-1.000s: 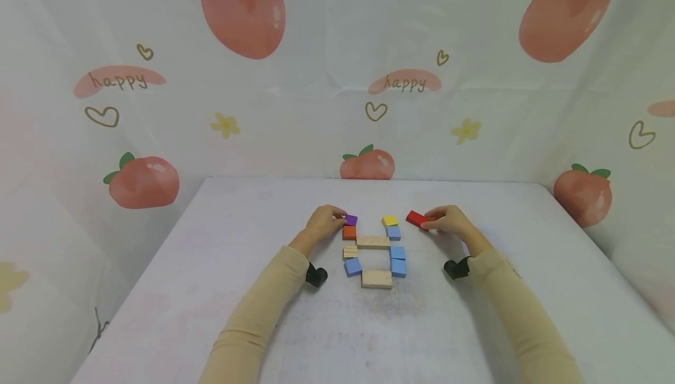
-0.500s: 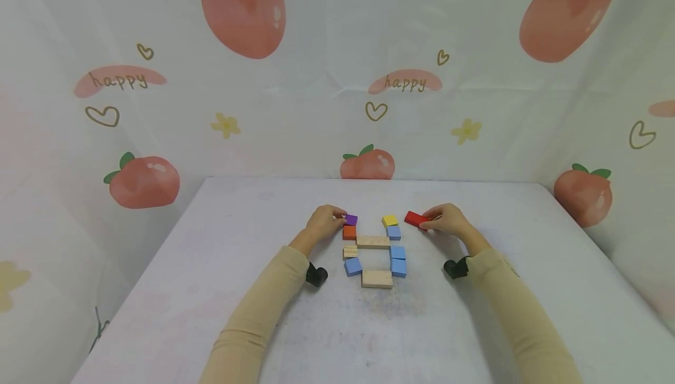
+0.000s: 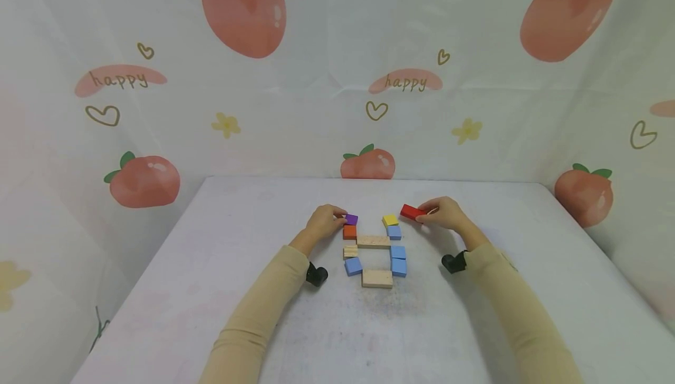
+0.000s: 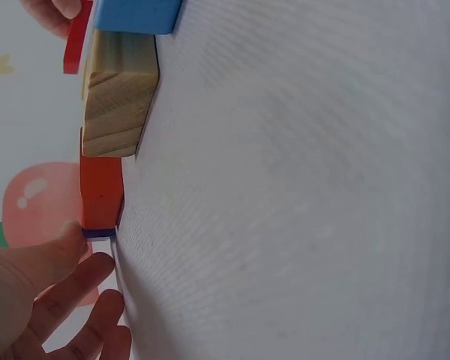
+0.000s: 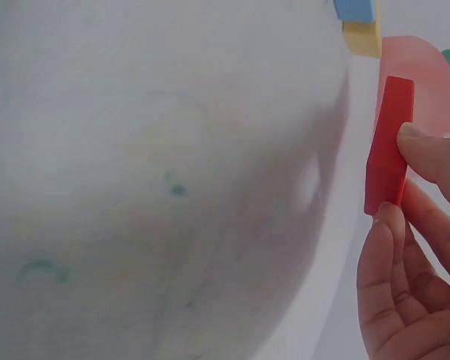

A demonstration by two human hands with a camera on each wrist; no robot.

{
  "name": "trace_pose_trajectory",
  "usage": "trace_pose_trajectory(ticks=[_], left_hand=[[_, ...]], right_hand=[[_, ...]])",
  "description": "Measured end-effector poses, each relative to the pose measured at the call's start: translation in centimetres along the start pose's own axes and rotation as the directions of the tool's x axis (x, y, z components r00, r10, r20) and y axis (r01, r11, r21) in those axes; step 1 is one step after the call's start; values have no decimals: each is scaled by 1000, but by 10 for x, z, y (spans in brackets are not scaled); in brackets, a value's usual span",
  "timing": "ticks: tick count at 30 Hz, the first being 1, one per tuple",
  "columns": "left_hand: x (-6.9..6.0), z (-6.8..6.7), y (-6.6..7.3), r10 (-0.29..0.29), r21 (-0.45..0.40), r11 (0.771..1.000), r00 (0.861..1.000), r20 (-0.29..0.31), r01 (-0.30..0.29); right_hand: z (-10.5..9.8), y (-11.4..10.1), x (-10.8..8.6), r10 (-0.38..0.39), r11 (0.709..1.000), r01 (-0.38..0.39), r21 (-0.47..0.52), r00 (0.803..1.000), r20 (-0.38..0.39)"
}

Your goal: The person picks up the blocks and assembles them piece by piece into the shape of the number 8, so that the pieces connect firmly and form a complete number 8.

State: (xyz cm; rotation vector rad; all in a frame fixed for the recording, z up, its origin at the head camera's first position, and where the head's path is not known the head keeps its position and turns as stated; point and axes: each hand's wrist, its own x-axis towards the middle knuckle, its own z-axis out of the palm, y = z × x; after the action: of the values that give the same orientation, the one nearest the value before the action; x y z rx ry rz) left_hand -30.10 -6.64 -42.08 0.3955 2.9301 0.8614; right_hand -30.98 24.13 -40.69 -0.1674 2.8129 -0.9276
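Note:
My left hand [image 3: 324, 222] rests beside a small purple block [image 3: 351, 219], thumb and index finger at its left end. In the left wrist view only a thin purple edge [image 4: 99, 233] shows, behind the orange-red block [image 4: 102, 187]. My right hand [image 3: 446, 215] pinches a long red block [image 3: 412, 212] between thumb and fingers. In the right wrist view this red block [image 5: 391, 142] is off the table and tilted. It is to the right of a yellow block [image 3: 390, 220], apart from it.
On the white table [image 3: 211, 313], several blocks form an outline: blue blocks [image 3: 398, 267] at the right, a plain wood block [image 3: 377, 278] at the front, and a long plain wood block [image 3: 373, 242] across the middle. A printed cloth [image 3: 306, 108] hangs behind.
My right hand has carried the red block slightly up and leftward in the head view, toward the far edge. The left hand and the other blocks stay where they were.

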Motion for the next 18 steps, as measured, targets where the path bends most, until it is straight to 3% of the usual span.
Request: trace_pose_trajectory(ticks=[12,18], left_hand=[[-1,-1,1,-14,-17,1000,1000,7,14],[-1,-2,2,-23,-24,999,1000,14,23]], right_hand=[[0,-20,3,-102,995,102,6,995,-14],[2,-30,7,-112,994,112,3,994,2]])
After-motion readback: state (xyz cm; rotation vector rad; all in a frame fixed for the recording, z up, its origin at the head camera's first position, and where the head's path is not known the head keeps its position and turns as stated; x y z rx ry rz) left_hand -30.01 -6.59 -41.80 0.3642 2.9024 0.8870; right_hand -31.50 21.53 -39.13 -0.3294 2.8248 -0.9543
